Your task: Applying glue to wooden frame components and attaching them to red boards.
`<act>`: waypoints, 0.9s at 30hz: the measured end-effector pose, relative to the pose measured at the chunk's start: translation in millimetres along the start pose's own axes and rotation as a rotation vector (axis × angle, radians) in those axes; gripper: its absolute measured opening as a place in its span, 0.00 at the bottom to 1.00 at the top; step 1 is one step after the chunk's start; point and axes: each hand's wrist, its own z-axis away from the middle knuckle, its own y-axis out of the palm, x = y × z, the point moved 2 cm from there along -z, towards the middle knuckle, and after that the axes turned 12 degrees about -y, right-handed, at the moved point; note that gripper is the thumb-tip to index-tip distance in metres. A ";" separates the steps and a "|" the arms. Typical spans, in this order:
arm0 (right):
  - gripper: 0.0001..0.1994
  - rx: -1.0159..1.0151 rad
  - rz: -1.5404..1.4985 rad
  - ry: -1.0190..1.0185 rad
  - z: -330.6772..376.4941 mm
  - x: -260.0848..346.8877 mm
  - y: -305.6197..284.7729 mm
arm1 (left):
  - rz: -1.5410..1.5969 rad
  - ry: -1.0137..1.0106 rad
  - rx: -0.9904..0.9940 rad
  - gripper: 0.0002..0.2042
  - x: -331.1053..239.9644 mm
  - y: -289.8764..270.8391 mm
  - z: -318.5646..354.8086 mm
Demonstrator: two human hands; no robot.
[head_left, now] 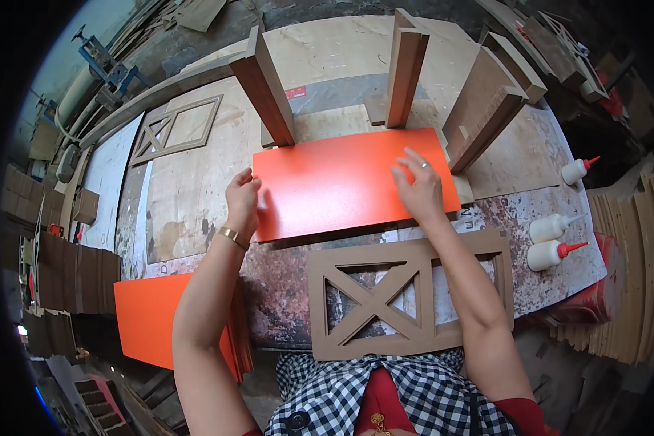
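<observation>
A glossy orange panel (341, 182) lies flat in the middle of the worktable, in front of several upright brown boards. At its left edge is my left hand (243, 199), fingers loosely bent and a gap between thumb and forefinger; whether it touches the edge I cannot tell. Over the panel's right part hovers my right hand (418, 184), fingers spread, holding nothing. Behind the panel stand a left upright board (265, 91), a middle upright board (405, 73) and a wider right upright board (483, 109). Nearest me, under my right forearm, lies a brown lattice frame (370, 309) with an X pattern.
More orange panels (149, 316) are stacked at the near left. Glue bottles (548, 254) lie along the table's right edge. A thin cross-patterned frame (178, 131) rests at the far left. Cut boards (632, 269) are stacked beyond the table's right side, brown pieces (76, 272) at left.
</observation>
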 end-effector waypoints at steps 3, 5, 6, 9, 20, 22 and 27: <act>0.16 0.230 0.136 -0.307 19.0 0.5 -7.9 | -0.148 0.102 0.050 0.31 -2.3 2.0 1.1; 0.18 0.360 0.228 -0.400 28.0 -0.3 -27.8 | -0.243 0.167 0.091 0.33 -4.7 2.9 3.2; 0.19 0.423 0.274 -0.446 30.9 -1.5 -37.0 | -0.291 0.201 0.112 0.34 -4.8 3.3 5.3; 0.21 0.493 0.325 -0.466 36.7 -17.0 -49.0 | -0.444 0.250 0.216 0.36 -6.8 8.1 16.1; 0.30 0.638 0.124 -0.301 11.7 -47.3 -51.9 | -0.658 0.269 0.369 0.41 -1.2 26.4 27.5; 0.32 0.638 0.109 -0.304 11.7 -49.7 -51.3 | -0.726 0.236 0.372 0.40 -6.7 28.1 28.4; 0.30 0.746 0.284 -0.175 4.2 -22.8 -45.3 | -0.795 0.189 0.396 0.39 -16.3 26.6 30.3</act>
